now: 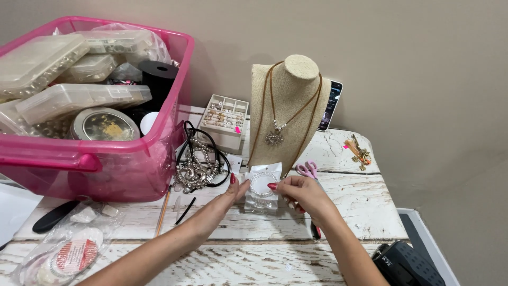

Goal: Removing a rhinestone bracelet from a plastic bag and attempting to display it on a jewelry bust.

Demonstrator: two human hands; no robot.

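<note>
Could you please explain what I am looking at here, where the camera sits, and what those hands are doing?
There is one picture, taken from a camera worn on a person's head, looking down at their own bare hands over a white distressed wooden table. The left hand and right hand together hold a small clear packet with a beaded bracelet. Behind it stands a beige fabric necklace bust wearing a brown cord pendant necklace. At left sits a pink plastic storage bin filled with clear boxes; small pink scissors lie nearby.
</note>
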